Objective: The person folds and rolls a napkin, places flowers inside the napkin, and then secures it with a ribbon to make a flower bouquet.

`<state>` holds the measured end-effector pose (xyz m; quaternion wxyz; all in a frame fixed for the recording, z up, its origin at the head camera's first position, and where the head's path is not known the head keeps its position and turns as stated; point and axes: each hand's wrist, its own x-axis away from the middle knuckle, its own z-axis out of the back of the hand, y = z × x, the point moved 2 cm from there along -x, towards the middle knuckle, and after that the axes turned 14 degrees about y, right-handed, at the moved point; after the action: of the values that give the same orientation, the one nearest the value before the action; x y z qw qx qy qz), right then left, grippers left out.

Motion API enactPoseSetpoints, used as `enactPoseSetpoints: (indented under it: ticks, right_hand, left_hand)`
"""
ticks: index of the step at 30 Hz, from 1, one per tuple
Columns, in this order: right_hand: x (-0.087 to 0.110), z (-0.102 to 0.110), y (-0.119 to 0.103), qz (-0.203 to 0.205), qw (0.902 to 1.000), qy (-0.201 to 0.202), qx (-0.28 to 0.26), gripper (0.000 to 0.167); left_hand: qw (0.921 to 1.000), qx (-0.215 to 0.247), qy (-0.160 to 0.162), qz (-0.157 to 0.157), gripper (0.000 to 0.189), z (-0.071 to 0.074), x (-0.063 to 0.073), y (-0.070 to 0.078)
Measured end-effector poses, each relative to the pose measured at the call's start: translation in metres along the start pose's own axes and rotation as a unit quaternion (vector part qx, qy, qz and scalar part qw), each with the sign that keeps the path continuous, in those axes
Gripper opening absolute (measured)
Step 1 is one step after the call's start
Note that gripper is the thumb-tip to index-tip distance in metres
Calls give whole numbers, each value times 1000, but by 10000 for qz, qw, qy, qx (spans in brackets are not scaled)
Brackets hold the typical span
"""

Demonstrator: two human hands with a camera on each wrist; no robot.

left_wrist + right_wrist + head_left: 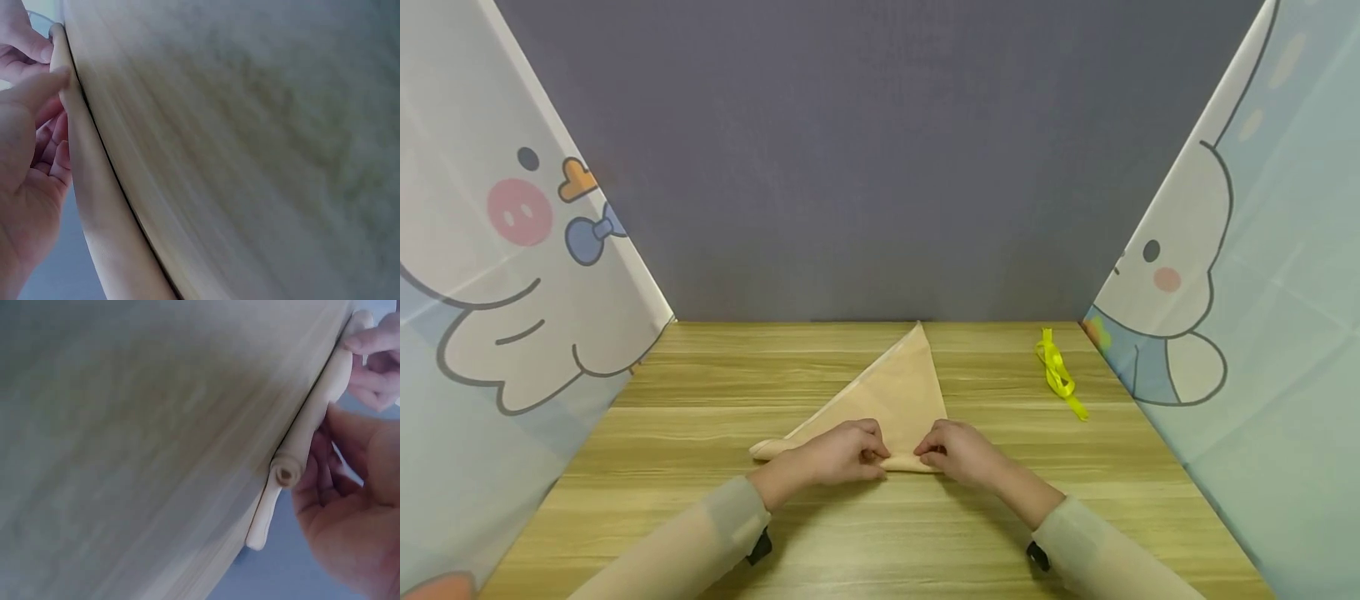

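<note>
A peach-coloured cloth (895,383) lies on the table, folded to a triangle with its point toward the back wall. Its near edge is turned up into a narrow roll (322,403), whose coiled end shows as a spiral in the right wrist view. My left hand (842,452) pinches this roll near its middle, thumb on the near side and fingertips over the top. A short gap away, my right hand (966,454) grips the roll toward its right end between thumb and fingers. To the left the rolled edge runs on past my left wrist.
A bundle of yellow ribbon (1056,373) lies at the back right of the wood-grain table (700,375). A grey wall (880,167) rises behind, and cartoon-printed panels (1262,317) slope along both sides.
</note>
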<state>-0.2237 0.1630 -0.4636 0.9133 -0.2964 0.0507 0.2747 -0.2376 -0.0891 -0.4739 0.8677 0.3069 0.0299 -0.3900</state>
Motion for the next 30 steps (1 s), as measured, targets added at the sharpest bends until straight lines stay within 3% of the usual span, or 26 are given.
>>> enactPoseSetpoints:
  ticks: [8, 11, 19, 24, 30]
  right_hand:
    - [0, 8, 15, 258, 9977, -562, -268, 38]
    - [0, 10, 18, 321, 9970, -642, -300, 41]
    - [0, 12, 22, 455, 9980, -374, -232, 27]
    - [0, 11, 24, 197, 9993, -233, -209, 24]
    - [-1, 11, 26, 62, 9986, -209, -472, 32]
  left_hand:
    - [9997, -81, 200, 100, 13, 0, 2, -2]
    - [9997, 9, 200, 143, 14, 1, 3, -3]
    - [9997, 101, 187, 149, 16, 3, 4, -8]
    - [9993, 246, 195, 217, 21, 6, 5, -10]
    - [9994, 221, 216, -171, 31, 4, 4, -10]
